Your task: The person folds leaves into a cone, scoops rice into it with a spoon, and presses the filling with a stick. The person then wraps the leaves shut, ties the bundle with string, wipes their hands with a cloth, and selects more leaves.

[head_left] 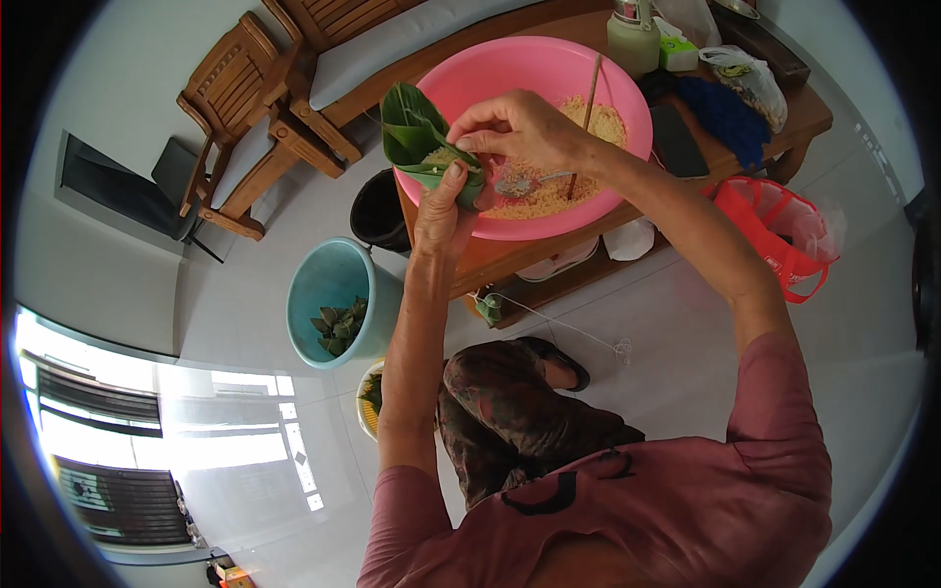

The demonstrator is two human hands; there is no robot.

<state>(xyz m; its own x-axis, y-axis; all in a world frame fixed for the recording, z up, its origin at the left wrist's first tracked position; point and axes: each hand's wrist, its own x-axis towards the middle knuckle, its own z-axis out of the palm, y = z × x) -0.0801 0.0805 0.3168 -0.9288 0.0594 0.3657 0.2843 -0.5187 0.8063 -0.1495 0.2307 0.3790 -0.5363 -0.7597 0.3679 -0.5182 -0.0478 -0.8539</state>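
My left hand (443,211) is closed around the base of a folded green leaf cone (417,132), thumb on its near side. Pale yellowish grain shows inside the cone. Over its right edge, my right hand (505,127) has its thumb and fingertips pinched together at the leaf. Behind both hands stands a large pink basin (480,64) of the same grain (593,122). A metal spoon (520,183) lies on the grain, partly beneath my right forearm, and a thin brown stick (591,93) leans upright in the basin.
The basin rests on a wooden table (809,118) with a thermos (632,44) and bags behind. On the floor are a light blue bucket (304,294) holding several green wrapped bundles (340,325), a black bin (380,211), a yellow basket (365,416) and a red bag (774,230).
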